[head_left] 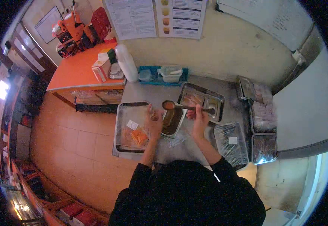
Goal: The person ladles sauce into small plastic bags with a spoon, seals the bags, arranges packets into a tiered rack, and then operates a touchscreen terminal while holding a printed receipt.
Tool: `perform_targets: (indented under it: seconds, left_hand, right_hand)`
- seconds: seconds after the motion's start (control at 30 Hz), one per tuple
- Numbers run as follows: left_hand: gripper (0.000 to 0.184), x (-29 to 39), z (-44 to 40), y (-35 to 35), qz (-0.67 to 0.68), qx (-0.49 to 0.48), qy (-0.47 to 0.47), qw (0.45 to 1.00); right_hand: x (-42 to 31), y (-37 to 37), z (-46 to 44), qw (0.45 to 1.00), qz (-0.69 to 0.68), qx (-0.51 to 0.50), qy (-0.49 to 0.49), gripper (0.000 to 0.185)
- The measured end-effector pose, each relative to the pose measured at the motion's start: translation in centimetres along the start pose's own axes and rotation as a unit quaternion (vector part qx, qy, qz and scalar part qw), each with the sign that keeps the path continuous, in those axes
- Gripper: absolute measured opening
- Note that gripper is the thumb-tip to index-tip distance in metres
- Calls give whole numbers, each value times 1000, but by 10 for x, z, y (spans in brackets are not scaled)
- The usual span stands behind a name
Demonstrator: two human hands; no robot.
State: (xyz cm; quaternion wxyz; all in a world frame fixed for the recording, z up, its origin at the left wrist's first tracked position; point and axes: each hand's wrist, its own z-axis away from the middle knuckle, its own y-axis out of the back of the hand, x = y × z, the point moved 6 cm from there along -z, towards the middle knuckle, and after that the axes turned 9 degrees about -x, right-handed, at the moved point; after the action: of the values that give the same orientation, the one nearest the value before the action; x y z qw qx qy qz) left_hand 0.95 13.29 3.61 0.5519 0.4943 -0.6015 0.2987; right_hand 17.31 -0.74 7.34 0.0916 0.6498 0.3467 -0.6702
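Tabletop (134, 92) of steel fills my feed's middle, and across it I have 1 large tray (115, 126) on the left, holding an orange item (138, 136) and a white label (132, 124). Over to the right sits 1 film-wrapped tray (228, 130), its long side running away from the person, and farther back, nearer the wall, 1 tray with compartments (203, 88).

Down a size: 1 deep metal pan (169, 136) stands between the 2 hands, brown contents (171, 122) inside, with crumpled clear plastic (178, 139) just beside its near end.

Now the hands! Right hand (198, 117) is closed around the handle of 1 spoon (186, 108), gripping it toward the handle end, raised in front of the compartment tray. Left hand (155, 118) is up between the large tray and the pan, fingers bent; whether they close on anything, I cannot tell.

And the spoon itself: long axis nearly crosswise in my view, dipping slightly to the right. Its bowl points left, toward the left hand, near the pan's far end; the handle runs right, through the right fingers, tip over the compartment tray. Bowl and left hand are apart.
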Motion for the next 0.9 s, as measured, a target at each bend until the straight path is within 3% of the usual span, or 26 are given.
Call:
perform_targets:
  seconds: [0.27, 0.33, 0.37, 0.47, 0.57, 0.6, 0.67, 0.7, 0.77, 0.83, 0.9]
  left_hand:
    - [62, -49, -11, -9, 43, 31, -76, 996]
    - [63, -56, -12, -10, -9, 44, -92, 995]
    - [63, -60, -14, -10, -26, 49, -96, 994]
    - [60, -106, -21, -20, 200, -5, -42, 979]
    - [56, -83, -14, -16, 91, 32, -21, 995]
    - [55, -87, -12, -17, 131, 32, -31, 990]
    - [53, -95, -15, -17, 172, 32, -40, 984]
    - [55, -131, -22, -23, 341, 15, 29, 940]
    - [57, -134, -22, -33, 498, -2, 97, 862]
    - [60, -77, -16, -23, 370, 15, 1, 929]
    - [62, -54, -13, -15, 212, 29, -54, 975]
  right_hand:
    - [-8, -44, 7, 987, 96, -110, 74, 34]
    - [-18, -53, 10, 974, 136, -145, 107, 31]
    - [-28, -59, 15, 955, 169, -177, 169, 26]
    - [-38, -69, 21, 906, 217, -238, 274, 17]
    - [-57, -80, 33, 843, 255, -283, 380, 19]
    - [-65, -84, 41, 800, 278, -298, 441, 24]
    - [-56, -81, 44, 775, 305, -322, 451, 30]
    - [-50, -81, 48, 748, 331, -346, 460, 37]
    - [-40, -78, 51, 733, 355, -379, 439, 41]
    - [-30, -81, 51, 716, 378, -412, 417, 45]
    - [-33, -80, 52, 731, 324, -369, 473, 41]
